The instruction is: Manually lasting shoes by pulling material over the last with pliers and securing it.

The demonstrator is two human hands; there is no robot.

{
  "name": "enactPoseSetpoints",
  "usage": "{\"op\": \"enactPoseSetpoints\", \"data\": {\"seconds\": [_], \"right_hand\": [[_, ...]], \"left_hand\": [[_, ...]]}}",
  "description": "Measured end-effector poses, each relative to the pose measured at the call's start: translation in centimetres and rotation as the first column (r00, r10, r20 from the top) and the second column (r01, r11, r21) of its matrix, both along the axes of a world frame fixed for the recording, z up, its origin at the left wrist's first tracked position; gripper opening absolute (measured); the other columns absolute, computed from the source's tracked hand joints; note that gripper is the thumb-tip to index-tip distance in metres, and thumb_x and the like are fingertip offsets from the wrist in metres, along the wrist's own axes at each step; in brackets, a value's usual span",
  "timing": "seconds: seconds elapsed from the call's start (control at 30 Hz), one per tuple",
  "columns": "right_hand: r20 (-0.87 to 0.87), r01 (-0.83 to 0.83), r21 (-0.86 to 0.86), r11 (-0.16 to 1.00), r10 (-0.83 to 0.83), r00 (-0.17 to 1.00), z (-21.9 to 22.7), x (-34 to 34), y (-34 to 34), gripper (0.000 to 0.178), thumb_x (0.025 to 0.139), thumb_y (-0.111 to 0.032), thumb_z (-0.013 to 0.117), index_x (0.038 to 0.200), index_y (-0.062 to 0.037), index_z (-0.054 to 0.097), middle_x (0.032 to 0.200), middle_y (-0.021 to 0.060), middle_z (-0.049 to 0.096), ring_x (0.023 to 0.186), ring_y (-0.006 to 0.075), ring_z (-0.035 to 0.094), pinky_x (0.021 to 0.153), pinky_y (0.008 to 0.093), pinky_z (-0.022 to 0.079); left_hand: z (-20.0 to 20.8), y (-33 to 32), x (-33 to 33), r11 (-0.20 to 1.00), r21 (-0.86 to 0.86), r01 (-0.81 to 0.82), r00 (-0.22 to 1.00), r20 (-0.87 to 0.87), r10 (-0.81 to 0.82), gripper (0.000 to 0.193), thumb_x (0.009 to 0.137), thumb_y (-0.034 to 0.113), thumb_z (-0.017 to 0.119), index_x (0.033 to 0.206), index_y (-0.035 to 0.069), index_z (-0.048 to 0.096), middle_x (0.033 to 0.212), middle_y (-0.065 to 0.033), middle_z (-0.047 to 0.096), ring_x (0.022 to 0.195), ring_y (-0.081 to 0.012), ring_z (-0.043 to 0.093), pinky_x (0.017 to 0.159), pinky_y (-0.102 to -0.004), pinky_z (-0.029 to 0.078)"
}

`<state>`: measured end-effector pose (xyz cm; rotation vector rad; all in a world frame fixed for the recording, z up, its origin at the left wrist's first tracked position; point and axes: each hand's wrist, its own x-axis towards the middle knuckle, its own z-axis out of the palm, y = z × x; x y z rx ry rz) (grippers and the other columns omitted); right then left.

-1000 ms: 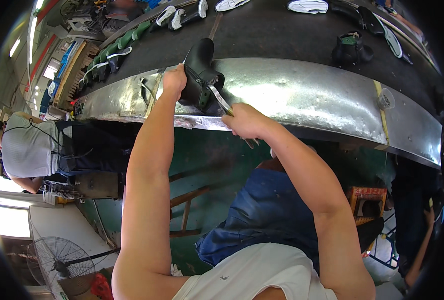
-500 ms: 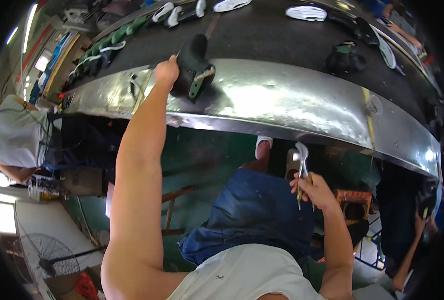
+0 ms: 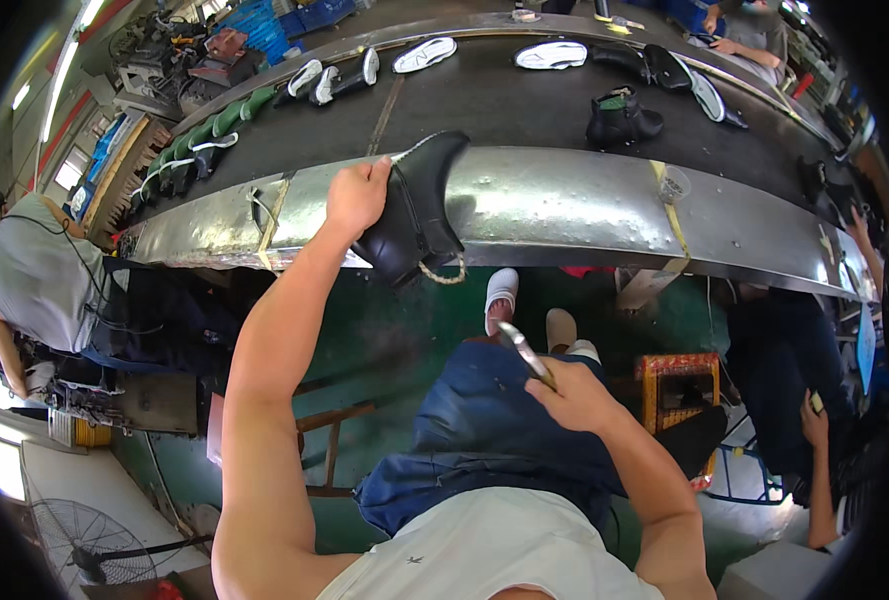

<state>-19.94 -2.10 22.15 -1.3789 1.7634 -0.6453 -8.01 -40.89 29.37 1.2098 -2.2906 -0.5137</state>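
My left hand is closed round one end of a black ankle boot. The boot is tilted over the metal edge of the bench, its pale-edged tip pointing up and away, and a loop of light cord hangs at its near end. Lower down and to the right, my right hand is closed round a pair of metal pincers. Their head points up and to the left, apart from the boot. Most of the handles are hidden inside my fist.
Along the dark belt lie white shoe soles, green and black shoes, and another black boot. A metal ledge runs along the front. Co-workers stand at left and right. An orange stool stands below.
My left hand has drawn the boot nearer and turned it, tip now up and away. My right hand has shifted left, and the pincers now lean toward the boot. The whole view has shifted.
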Motion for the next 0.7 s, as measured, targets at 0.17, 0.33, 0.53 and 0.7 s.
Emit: {"op": "enactPoseSetpoints", "data": {"seconds": [0.17, 0.33, 0.53, 0.7], "right_hand": [[-0.227, 0.022, -0.442, 0.897, -0.135, 0.964, -1.8, 4.2, -2.3, 0.052, 0.095, -0.016, 0.061, 0.138, 0.0089, 0.046, 0.112, 0.027, 0.064, 0.104, 0.0441, 0.063, 0.094, 0.0488, 0.05], [-0.434, 0.024, -0.498, 0.867, -0.273, 0.858, 0.1, 6.2, -3.7, 0.054, 0.09, -0.014, 0.066, 0.136, 0.0074, 0.048, 0.106, 0.0229, 0.063, 0.101, 0.0375, 0.064, 0.085, 0.0453, 0.054], [-0.437, -0.024, -0.464, 0.886, -0.205, 0.876, -0.7, 6.5, -0.1, 0.049, 0.088, -0.011, 0.067, 0.133, 0.0037, 0.052, 0.109, 0.0184, 0.063, 0.102, 0.0348, 0.064, 0.082, 0.0425, 0.055], [-0.489, -0.052, -0.597, 0.801, -0.312, 0.814, -1.8, 7.4, -0.7, 0.051, 0.088, -0.01, 0.067, 0.134, 0.0043, 0.051, 0.117, 0.0205, 0.059, 0.108, 0.0351, 0.061, 0.086, 0.0416, 0.055]], "left_hand": [[-0.7, 2.7, 1.6, 0.964, 0.261, 0.046, 0.964, -0.263, 0.025, 0.053, 0.1, 0.041, 0.059, 0.078, -0.007, 0.065, 0.065, -0.0161, 0.06, 0.062, -0.0231, 0.052, 0.064, -0.0439, 0.046], [-1.4, 4.7, 3.4, 0.932, 0.354, 0.08, 0.92, -0.386, 0.068, 0.051, 0.101, 0.037, 0.062, 0.074, -0.005, 0.063, 0.062, -0.0056, 0.052, 0.062, -0.0143, 0.044, 0.058, -0.0391, 0.042], [-2.6, 5.4, 6.0, 0.908, 0.412, 0.075, 0.943, -0.326, 0.07, 0.046, 0.104, 0.037, 0.058, 0.087, -0.004, 0.071, 0.074, -0.0024, 0.063, 0.065, -0.0095, 0.052, 0.06, -0.0312, 0.046], [-2.9, 6.5, 6.8, 0.85, 0.522, 0.073, 0.926, -0.353, 0.137, 0.045, 0.104, 0.037, 0.057, 0.093, -0.005, 0.071, 0.079, -0.0048, 0.067, 0.069, -0.0111, 0.057, 0.065, -0.0307, 0.048]]}}
